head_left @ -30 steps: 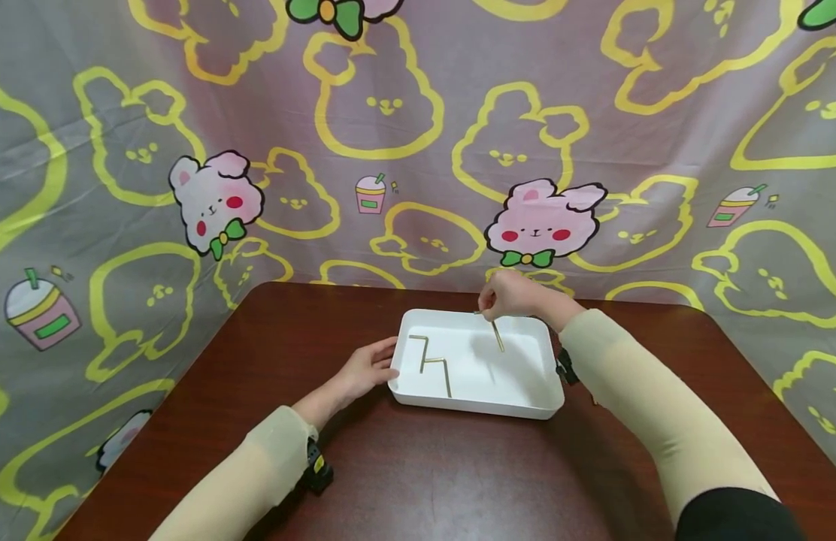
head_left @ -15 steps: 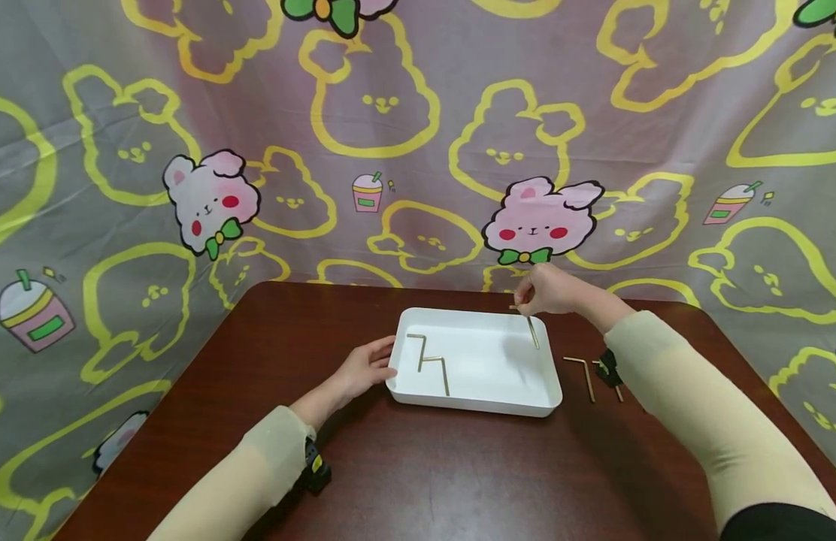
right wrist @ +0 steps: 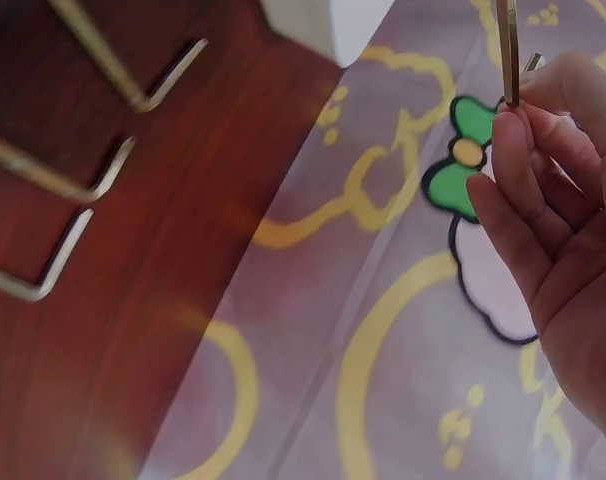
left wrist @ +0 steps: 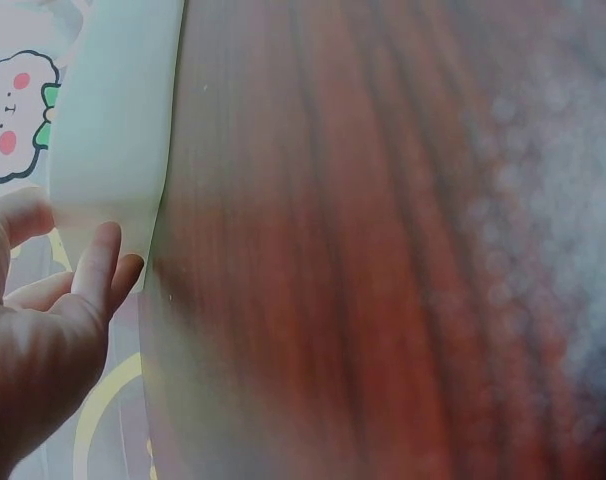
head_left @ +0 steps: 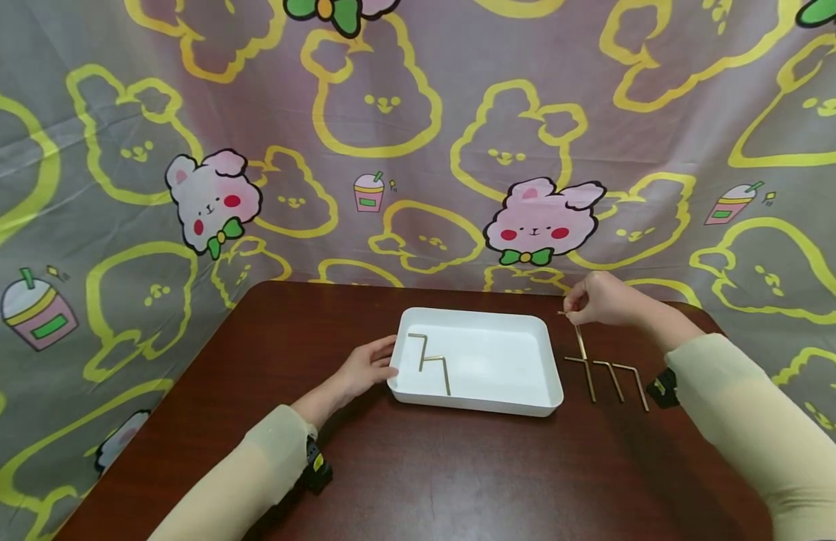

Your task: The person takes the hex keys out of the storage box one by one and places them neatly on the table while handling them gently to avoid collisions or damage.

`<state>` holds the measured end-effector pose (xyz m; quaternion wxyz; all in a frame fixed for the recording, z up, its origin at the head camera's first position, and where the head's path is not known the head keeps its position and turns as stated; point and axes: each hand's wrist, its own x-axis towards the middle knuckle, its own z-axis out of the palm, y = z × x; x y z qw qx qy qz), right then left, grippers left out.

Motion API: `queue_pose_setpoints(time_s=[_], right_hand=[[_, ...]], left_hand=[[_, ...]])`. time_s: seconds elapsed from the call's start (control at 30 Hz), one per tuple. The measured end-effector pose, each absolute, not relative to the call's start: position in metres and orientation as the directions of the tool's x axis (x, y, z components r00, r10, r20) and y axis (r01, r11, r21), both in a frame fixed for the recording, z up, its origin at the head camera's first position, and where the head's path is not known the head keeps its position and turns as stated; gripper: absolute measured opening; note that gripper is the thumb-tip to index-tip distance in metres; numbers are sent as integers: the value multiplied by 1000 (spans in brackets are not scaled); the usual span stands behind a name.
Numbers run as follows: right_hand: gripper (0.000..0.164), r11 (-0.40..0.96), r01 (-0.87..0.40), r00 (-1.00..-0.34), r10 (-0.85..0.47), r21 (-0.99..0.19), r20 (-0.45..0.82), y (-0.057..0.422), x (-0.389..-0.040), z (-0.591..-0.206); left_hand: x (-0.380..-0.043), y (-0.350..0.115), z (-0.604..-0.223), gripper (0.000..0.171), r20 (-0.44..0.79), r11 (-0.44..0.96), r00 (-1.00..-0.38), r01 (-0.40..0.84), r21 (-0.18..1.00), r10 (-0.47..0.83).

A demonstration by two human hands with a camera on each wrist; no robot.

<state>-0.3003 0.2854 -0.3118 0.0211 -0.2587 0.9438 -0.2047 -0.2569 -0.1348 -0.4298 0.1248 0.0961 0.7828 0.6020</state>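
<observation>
My right hand [head_left: 602,299] pinches a brass-coloured hex key [head_left: 580,342] by its bend, the long arm hanging down above the table right of the tray. In the right wrist view the held hex key [right wrist: 509,60] stands out between thumb and fingertips. Three more L-shaped hex keys [head_left: 617,382] lie side by side below it; the held one overlaps the leftmost in the head view. My left hand [head_left: 360,372] touches the left end of the white tray [head_left: 475,406] with relaxed fingers. Inside that tray, on the left, lie two hex keys [head_left: 435,359] touching each other.
The dark wooden table [head_left: 458,481] carries the tray and the loose hex keys. Right behind its back edge hangs a cloth [head_left: 418,180] printed with cartoon bears and rabbits. Each wrist bears a small black camera [head_left: 316,466].
My right hand has carried the hex key out from over the tray to the right, above the table. The three hex keys there have come into view. My left hand stays at the tray.
</observation>
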Motion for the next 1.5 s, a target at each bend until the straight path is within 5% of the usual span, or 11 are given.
queue_pose_setpoints(time_s=[0.83, 1.5], right_hand=[[23, 751, -479, -852, -522, -455, 38, 329, -229, -377], [24, 779, -510, -836, -549, -365, -3, 319, -218, -413]], left_hand=[[-261, -135, -428, 64, -62, 239, -944, 18, 971, 324], [-257, -134, -431, 64, -83, 250, -953, -8, 968, 290]])
